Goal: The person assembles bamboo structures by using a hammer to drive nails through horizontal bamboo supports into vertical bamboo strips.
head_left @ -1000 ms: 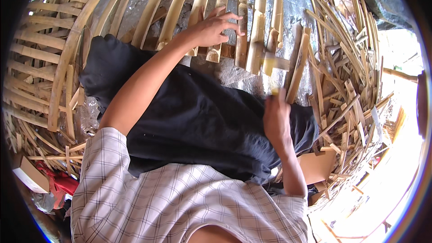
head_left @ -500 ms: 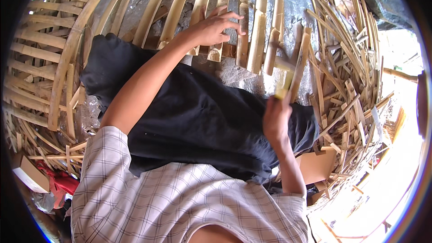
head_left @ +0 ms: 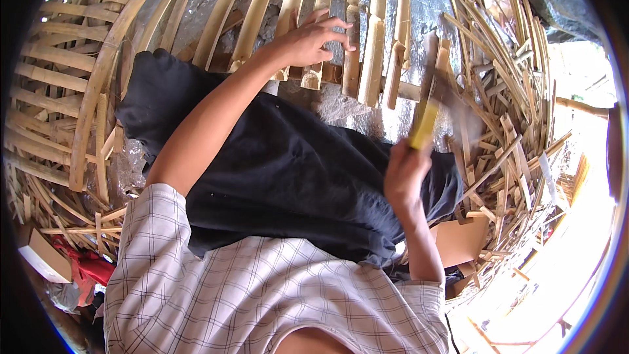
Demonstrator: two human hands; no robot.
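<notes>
My left hand (head_left: 313, 40) rests over the ends of the bamboo slats (head_left: 372, 52), its fingers spread and curled a little across them. The slats lie side by side, running away from me. To the right, my right hand (head_left: 406, 170) is closed round a yellow-handled tool (head_left: 426, 123). The tool's far part is smeared by motion, so its kind is not clear. Just beyond that hand, another bamboo strip (head_left: 442, 59) stands apart from the row. A black cloth (head_left: 295, 164) covers my legs below both hands.
A woven bamboo panel (head_left: 108, 85) takes up the left side. On the right lies a heap of split bamboo offcuts (head_left: 501, 137). A cardboard piece (head_left: 462, 241) sits beside my right forearm, and a cardboard box (head_left: 46, 255) with red cloth (head_left: 92, 265) is at lower left.
The yellow-handled tool has swung to the right, its blurred end now over the right of the strip. My left hand has hardly moved.
</notes>
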